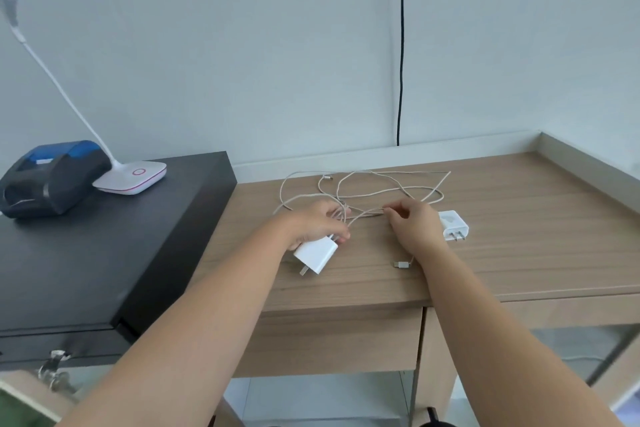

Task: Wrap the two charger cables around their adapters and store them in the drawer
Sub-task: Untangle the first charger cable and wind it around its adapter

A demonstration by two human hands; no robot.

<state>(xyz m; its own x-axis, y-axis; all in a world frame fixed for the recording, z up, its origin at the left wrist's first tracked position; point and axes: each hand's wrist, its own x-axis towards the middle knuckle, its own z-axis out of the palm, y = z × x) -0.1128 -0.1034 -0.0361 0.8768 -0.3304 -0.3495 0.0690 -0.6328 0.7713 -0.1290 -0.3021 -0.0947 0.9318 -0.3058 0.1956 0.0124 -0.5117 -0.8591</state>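
Note:
Two white adapters lie on the wooden desk. My left hand grips the near adapter at its cable end, its prongs pointing toward me. My right hand pinches a strand of the tangled white cables between thumb and fingers. The second adapter lies just right of my right hand, prongs toward me. One cable's plug lies by my right wrist, another plug sits at the back. The drawer under the desk front is closed.
A black cabinet stands to the left, carrying a small black and blue printer and a white desk lamp base. A black cord hangs down the wall behind the desk. Keys hang at the cabinet's front.

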